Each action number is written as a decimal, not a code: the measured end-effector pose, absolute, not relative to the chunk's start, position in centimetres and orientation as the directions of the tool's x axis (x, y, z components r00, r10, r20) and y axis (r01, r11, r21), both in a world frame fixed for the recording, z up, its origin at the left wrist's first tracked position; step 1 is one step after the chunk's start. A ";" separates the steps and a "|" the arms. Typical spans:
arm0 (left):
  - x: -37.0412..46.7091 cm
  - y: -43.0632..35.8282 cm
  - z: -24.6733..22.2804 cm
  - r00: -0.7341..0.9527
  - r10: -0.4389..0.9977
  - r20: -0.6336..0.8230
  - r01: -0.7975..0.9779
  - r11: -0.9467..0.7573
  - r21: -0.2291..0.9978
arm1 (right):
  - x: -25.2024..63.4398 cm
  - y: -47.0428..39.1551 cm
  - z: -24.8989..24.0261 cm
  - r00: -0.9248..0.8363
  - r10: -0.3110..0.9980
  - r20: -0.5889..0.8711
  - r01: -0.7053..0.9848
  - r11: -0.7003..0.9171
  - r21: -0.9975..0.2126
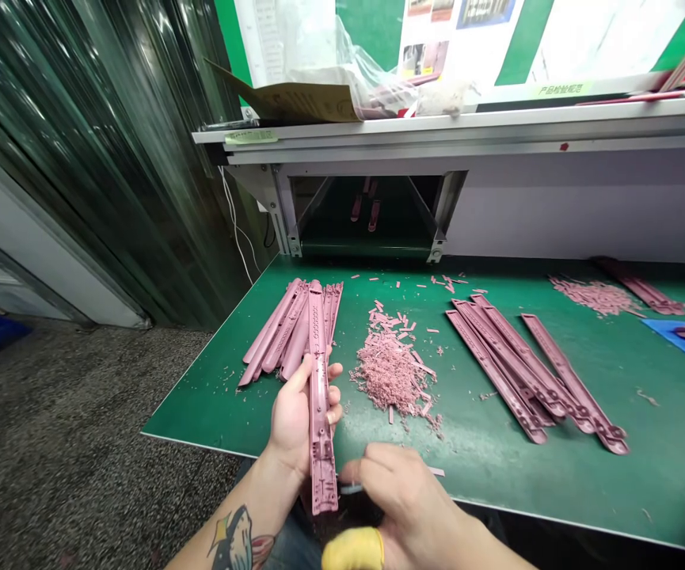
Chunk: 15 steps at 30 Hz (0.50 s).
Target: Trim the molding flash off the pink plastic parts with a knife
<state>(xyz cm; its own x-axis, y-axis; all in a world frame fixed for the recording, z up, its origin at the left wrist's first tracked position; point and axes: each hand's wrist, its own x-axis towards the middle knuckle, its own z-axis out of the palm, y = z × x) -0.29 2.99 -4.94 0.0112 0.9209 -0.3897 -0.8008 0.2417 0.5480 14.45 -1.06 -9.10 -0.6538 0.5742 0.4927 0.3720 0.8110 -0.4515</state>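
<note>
My left hand (294, 416) is wrapped around a long pink plastic strip (319, 396), its hollow, ribbed side turned up. Close to the strip's near end, my right hand (398, 487) is closed, with a yellow cover (352, 549) on one digit. A small greyish tool (351, 489) shows at its fingertips; most of it is hidden, so its exact kind is unclear. Behind the held strip lies a stack of similar pink strips (283, 328). To the right is a heap of pink shavings and small offcuts (393, 372).
More pink strips (514, 364) lie on the green table (556, 491). A second pile of pink scraps (595, 294) is at the back right. A conveyor belt (371, 237) carrying several pink pieces passes under a shelf (466, 131). The table's left edge (211, 340) borders the floor.
</note>
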 end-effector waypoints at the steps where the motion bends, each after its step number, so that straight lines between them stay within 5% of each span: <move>1: -0.3 3.0 -4.9 0.043 0.927 -0.374 -0.820 0.246 0.517 | 14.4 -0.9 -9.0 -0.626 0.610 0.485 0.397 0.785 -0.475; 9: 0.2 2.9 -4.7 0.227 0.925 -0.303 -0.892 0.323 0.317 | 13.8 -0.8 -9.0 -0.663 0.541 0.518 0.329 0.832 -0.448; 12: 0.1 3.0 -4.7 0.219 0.929 -0.299 -0.893 0.314 0.322 | 14.2 -2.5 -9.8 -0.670 0.544 0.505 0.091 0.735 -0.672; 15: -0.5 3.2 -4.9 0.156 0.932 -0.327 -0.881 0.281 0.380 | 14.8 -5.0 -11.5 -0.625 0.730 0.276 -0.056 0.311 -0.949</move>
